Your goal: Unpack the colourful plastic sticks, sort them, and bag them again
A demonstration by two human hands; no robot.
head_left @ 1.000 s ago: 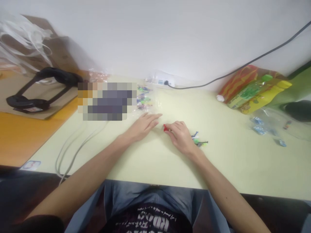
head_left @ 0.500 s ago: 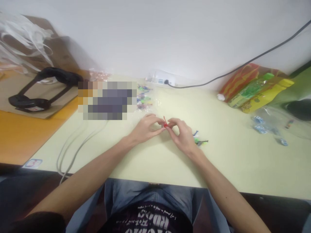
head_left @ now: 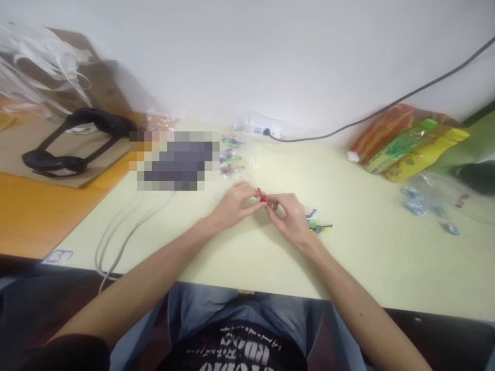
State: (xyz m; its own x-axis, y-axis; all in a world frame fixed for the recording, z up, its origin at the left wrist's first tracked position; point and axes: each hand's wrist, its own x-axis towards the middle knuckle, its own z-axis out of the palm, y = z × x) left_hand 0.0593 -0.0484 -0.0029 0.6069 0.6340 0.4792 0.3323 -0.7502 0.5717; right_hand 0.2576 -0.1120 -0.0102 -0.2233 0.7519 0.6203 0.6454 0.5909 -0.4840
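Observation:
Between my fingertips is a small red plastic piece (head_left: 263,198) with a thin stem that points up and to the left. My left hand (head_left: 237,204) pinches it from the left, thumb and forefinger closed. My right hand (head_left: 288,214) pinches its other side. The fingertips cover part of the piece, so its exact kind cannot be made out. Just right of my right hand, small coloured plastic pieces (head_left: 317,225) in green, blue and black lie on the pale table (head_left: 247,257), partly hidden by that hand.
Clear bags with coloured pieces (head_left: 232,157) lie beyond my hands, beside a blurred-out dark object (head_left: 178,162). A black frame-like item (head_left: 77,141) rests on cardboard at left. At right are a green bottle (head_left: 402,147), a yellow packet (head_left: 429,154) and blue-white wrappers (head_left: 415,201). White cables (head_left: 127,237) cross the left side.
The red piece's stem has tipped further to the left. My right fingers have closed in more around it. The whole view has shifted slightly.

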